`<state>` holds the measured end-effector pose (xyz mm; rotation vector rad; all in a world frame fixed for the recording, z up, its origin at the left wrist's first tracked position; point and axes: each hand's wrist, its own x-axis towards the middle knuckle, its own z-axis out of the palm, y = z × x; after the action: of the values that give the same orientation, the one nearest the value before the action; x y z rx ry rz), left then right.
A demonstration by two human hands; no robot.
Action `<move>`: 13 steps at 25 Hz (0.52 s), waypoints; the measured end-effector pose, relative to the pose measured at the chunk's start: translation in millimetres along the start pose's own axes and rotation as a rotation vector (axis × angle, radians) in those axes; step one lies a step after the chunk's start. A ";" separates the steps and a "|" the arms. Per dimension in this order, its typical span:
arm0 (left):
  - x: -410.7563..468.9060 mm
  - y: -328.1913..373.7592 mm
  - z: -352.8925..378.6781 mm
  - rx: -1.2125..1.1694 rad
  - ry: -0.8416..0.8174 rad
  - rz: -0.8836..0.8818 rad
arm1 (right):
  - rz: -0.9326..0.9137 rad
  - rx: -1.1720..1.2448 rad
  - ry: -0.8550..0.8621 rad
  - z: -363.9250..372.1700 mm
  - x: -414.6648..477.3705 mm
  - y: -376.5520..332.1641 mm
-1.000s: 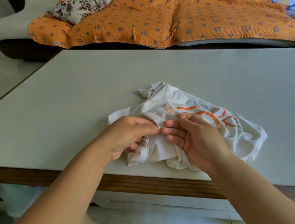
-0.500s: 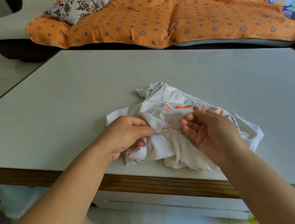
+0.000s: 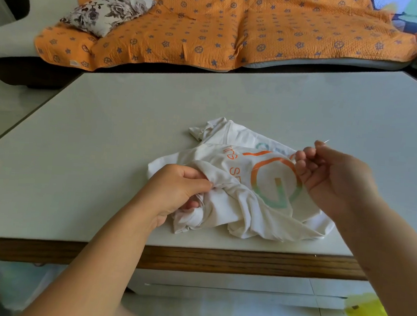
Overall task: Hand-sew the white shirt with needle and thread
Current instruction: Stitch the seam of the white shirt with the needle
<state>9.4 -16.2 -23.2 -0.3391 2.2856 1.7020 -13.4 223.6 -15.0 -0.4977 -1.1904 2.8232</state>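
Note:
A crumpled white shirt (image 3: 238, 205) with an orange and green round print lies near the front edge of the table. My left hand (image 3: 177, 190) pinches a fold of the shirt's fabric at its left side. Raised above the shirt's right part, my right hand (image 3: 335, 177) pinches a thin needle (image 3: 326, 141) whose tip sticks out past the fingers. The thread is too fine to make out.
The pale table (image 3: 103, 149) has a wooden front edge (image 3: 219, 261). Behind it stands a sofa with an orange patterned cover (image 3: 212, 28) and a floral pillow (image 3: 109, 10). A yellow object (image 3: 367, 312) lies on the floor at the lower right.
My right hand has moved from the fold beside my left hand up and to the right, carrying the needle away from the fabric. My left hand keeps its pinch on the shirt.

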 end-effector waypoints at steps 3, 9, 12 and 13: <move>-12.6 8.7 -4.8 0.007 0.129 0.094 | -0.047 -0.104 -0.059 16.2 -18.0 5.0; -38.8 23.7 15.2 -0.377 -0.504 -0.097 | -0.121 -0.343 -0.425 41.9 -85.1 35.9; -30.8 20.9 11.2 -0.687 -0.500 -0.174 | 0.133 -0.579 -0.724 37.1 -95.8 44.2; -26.3 20.7 6.3 -0.751 -0.428 -0.184 | 0.183 -0.693 -0.739 33.5 -93.2 42.4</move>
<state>27.4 -3.7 2.8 -0.2758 1.2277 2.2081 68.4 155.8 2.9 0.5352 -2.3680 2.7263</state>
